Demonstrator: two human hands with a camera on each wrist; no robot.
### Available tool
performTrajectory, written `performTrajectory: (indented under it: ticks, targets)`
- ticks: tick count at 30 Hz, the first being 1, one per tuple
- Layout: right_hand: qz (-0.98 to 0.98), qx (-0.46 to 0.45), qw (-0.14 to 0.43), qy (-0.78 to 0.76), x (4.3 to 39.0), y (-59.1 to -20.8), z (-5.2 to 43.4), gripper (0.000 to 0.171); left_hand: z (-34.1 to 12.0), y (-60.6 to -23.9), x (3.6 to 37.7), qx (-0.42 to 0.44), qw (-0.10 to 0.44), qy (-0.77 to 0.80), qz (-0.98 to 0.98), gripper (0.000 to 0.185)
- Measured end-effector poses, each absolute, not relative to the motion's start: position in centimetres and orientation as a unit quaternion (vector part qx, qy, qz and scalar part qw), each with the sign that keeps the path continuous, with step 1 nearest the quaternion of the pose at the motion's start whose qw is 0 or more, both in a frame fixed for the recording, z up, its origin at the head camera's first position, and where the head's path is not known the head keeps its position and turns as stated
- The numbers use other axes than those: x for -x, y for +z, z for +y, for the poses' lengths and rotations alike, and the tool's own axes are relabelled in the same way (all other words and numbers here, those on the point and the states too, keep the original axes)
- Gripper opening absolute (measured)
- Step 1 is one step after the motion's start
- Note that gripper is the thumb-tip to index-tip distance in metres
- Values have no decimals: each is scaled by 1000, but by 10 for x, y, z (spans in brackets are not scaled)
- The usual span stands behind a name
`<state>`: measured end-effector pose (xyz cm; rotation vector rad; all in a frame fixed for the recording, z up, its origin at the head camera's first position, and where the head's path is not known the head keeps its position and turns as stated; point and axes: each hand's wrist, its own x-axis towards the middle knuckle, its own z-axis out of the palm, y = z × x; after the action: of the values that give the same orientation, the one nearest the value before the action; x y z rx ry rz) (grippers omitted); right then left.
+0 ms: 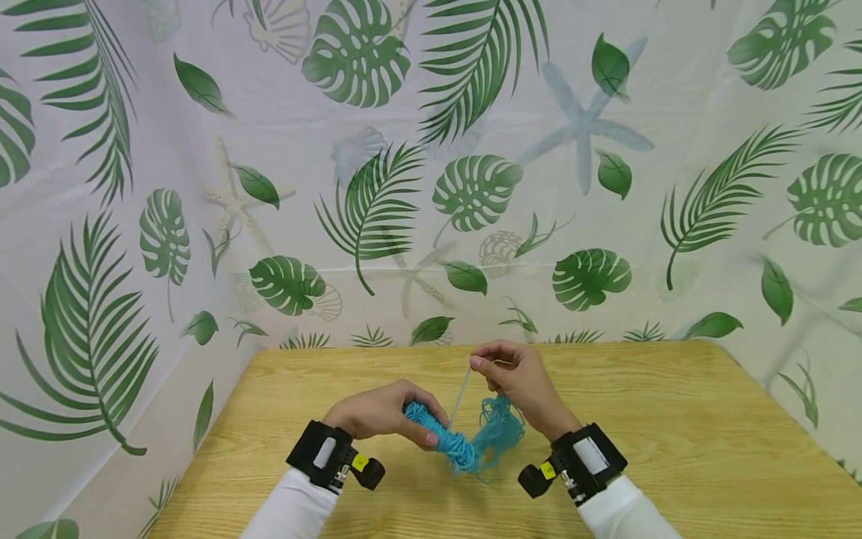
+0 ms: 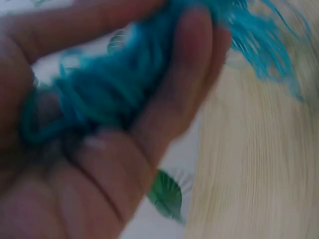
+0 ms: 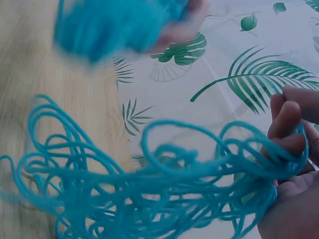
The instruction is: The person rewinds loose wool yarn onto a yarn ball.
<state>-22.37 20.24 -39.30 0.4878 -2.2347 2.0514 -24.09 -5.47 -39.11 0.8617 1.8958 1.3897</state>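
Two wrist cameras, one per white-sleeved forearm, sit closest to the lens. Left hand (image 1: 384, 412) grips one wound bundle of blue yarn (image 1: 438, 433), fingers curled round it, just above the wooden table (image 1: 673, 449). Right hand (image 1: 521, 382) holds one loose tangle (image 1: 500, 428) of that same yarn and pinches a single strand (image 1: 459, 397) running down to the bundle. Leaf-print cloth (image 1: 431, 187) hangs behind.

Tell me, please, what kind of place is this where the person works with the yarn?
Probably a staged recording booth, not a lived-in room. A leaf-printed cloth hangs on all sides around a plain wooden table. The left hand and right hand, with cameras strapped at the wrists, hold turquoise yarn.
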Motion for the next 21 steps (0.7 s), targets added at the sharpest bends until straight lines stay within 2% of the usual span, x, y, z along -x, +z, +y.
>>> performTrajectory:
  ticks: [3, 6, 8, 12, 14, 16, 18, 21]
  targets:
    - [-739, -151, 40, 655, 226, -400, 203, 23, -56, -384, 241, -377, 341, 584, 633, 25]
    - [-757, -158, 23, 634, 222, -407, 200, 19, -55, -378, 241, -367, 306, 664, 575, 25]
    - [-771, -177, 3, 612, 218, -410, 196, 18, -54, -376, 242, -340, 255, 709, 563, 26]
    - [-791, -218, -17, 572, 209, -408, 186, 18, -46, -379, 246, -266, 111, 713, 639, 28]
    - [-798, -232, -5, 556, 205, -403, 183, 16, -42, -382, 248, -229, 47, 670, 705, 27]
    - [-801, -233, 16, 552, 202, -397, 181, 14, -40, -387, 248, -209, 14, 613, 762, 25]
    - [-803, -220, 48, 551, 202, -389, 182, 12, -39, -390, 247, -212, 13, 557, 803, 22]
    - [-798, -185, 89, 567, 205, -382, 184, 11, -41, -393, 245, -251, 81, 511, 818, 19]
